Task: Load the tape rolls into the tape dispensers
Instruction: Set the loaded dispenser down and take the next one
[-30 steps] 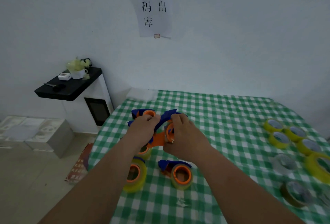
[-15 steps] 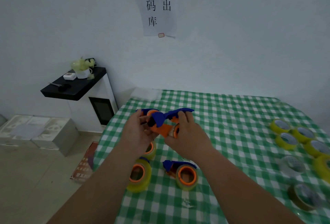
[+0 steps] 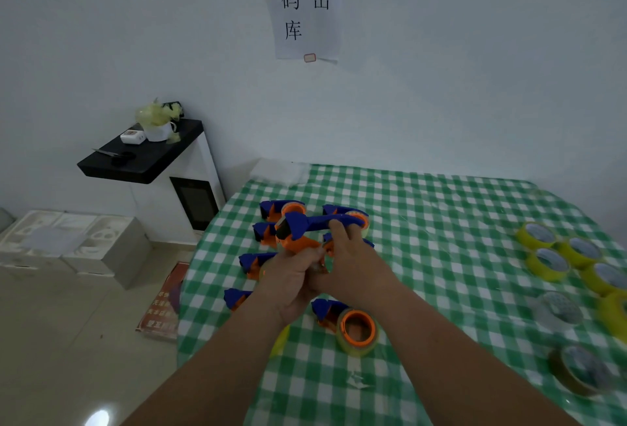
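Note:
Both hands hold one blue and orange tape dispenser above the table's left side. My left hand grips its orange body from below. My right hand grips it from the right, fingers over the blue top. Several other blue and orange dispensers lie on the cloth around them; the nearest one carries a yellowish roll on its orange hub. Loose yellow tape rolls sit at the right edge, with a clear roll and a brownish roll nearer me.
The table wears a green and white checked cloth. A white cabinet with a black top stands to the left against the wall, white boxes on the floor beside it. A paper sign hangs on the wall.
The hands lifted the dispenser and turned it; my left hand shifted from its left side to underneath, close against the right hand. The camera moved nearer.

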